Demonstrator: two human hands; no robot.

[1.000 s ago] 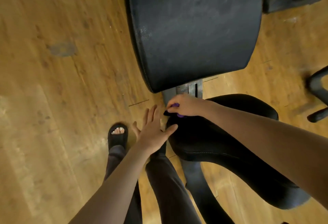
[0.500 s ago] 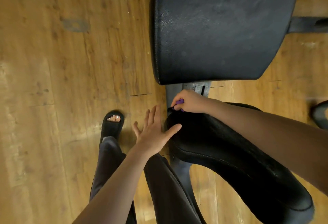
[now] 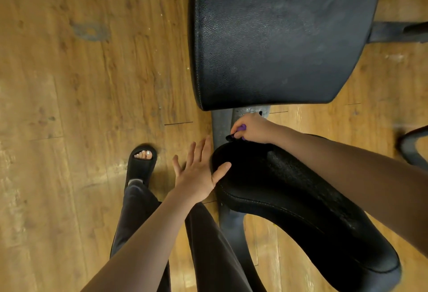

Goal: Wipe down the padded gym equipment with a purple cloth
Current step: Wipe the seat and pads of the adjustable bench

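Your right hand (image 3: pixel 253 129) grips the bunched purple cloth (image 3: pixel 241 128) at the curved pad's (image 3: pixel 301 199) far tip; the pad's long axis runs back toward you. Your left hand (image 3: pixel 199 173) lies open.

The right hand (image 3: pixel 251 129) gripped a bunched purple cloth (image 3: pixel 242 128) at the far tip of the curved black seat pad (image 3: pixel 301 199), just below the grey metal frame (image 3: pixel 245 112) that showed under the large black back pad (image 3: pixel 278 37); what looked like a dark strap end poked out beside the fingers. The left hand (image 3: pixel 196 173) lay flat with fingers spread, its thumb resting on the seat pad's near edge. A foot in a black sandal (image 3: pixel 141 164) stood on the wooden floor (image 3: pixel 69 106).
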